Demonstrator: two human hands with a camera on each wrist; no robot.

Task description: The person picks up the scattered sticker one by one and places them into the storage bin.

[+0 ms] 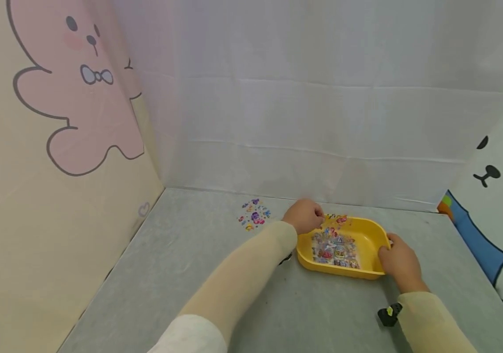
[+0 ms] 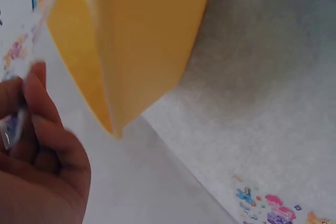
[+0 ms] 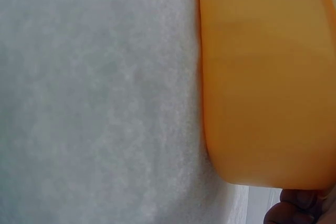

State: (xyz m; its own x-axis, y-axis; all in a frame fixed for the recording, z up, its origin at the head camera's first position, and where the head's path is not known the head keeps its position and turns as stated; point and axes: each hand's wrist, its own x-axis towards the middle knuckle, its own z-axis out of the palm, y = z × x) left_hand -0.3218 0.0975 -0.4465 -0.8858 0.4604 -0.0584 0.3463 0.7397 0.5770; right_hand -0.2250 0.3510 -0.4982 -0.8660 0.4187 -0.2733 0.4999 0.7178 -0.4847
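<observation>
A yellow tray (image 1: pixel 371 245) stands on the table, tilted slightly or flat, I cannot tell which. My right hand (image 1: pixel 403 262) grips its right end, thumb over the rim. Clear sticker sheets (image 1: pixel 335 251) with small colourful prints lie inside. Above the tray's far left corner, my left hand (image 1: pixel 303 215) pinches a thin see-through sticker sheet (image 2: pixel 18 45) between thumb and fingers. Part of that sheet is hidden by the hand. In the right wrist view, the tray's outer wall (image 3: pixel 268 87) covers much of the right hand's grip.
Another patch of colourful stickers (image 1: pixel 254 214) lies on the grey table (image 1: pixel 181 245), left of the tray. A pale curtain (image 1: pixel 300 122) rises behind the table. Printed cloths with cartoon animals hang at both sides. A small black device (image 1: pixel 389 315) is by the right wrist.
</observation>
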